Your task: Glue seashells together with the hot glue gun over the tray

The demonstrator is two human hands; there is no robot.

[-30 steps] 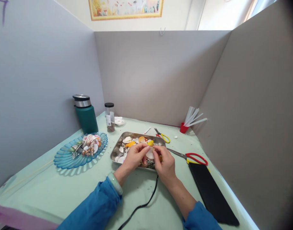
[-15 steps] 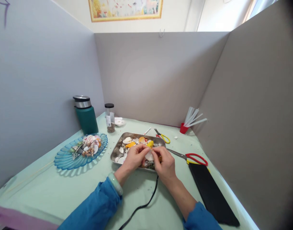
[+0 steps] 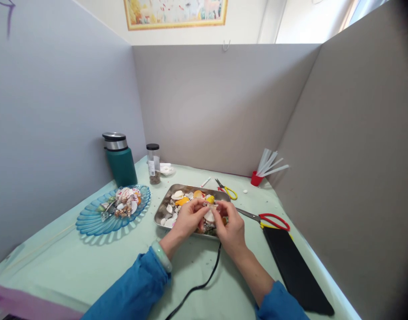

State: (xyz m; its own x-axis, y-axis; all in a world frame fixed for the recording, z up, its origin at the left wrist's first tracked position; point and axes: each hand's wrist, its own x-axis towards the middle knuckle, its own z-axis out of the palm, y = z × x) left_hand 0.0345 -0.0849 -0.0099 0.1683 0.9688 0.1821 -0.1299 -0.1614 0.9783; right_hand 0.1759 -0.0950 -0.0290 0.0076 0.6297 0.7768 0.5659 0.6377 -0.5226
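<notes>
Both hands meet over a metal tray (image 3: 160,217) that holds shells in white, orange and yellow. My left hand (image 3: 191,216) is pinched, thumb to fingers, at a tiny item whose kind I cannot make out. Opposite it, my right hand (image 3: 229,223) is pinched too, and its fingers hide whatever is between them. A white shell (image 3: 209,216) shows between the hands; whether it is held or lies in the tray is unclear. Just beyond the fingertips sits a yellow shell (image 3: 210,199). An orange shell (image 3: 182,201) lies further left in the tray.
At left are a blue plate (image 3: 87,224) bearing shells and a green bottle (image 3: 120,166). A lidded jar (image 3: 154,164) stands behind. Scissors (image 3: 254,216), smaller scissors (image 3: 228,191), a black slab (image 3: 295,271) and a red cup (image 3: 256,179) of sticks are right. A black cord (image 3: 199,287) runs in front.
The fingertips have shifted slightly, and a little more of the white shell shows between them. My right fingers are raised a touch. The things on the table stay put.
</notes>
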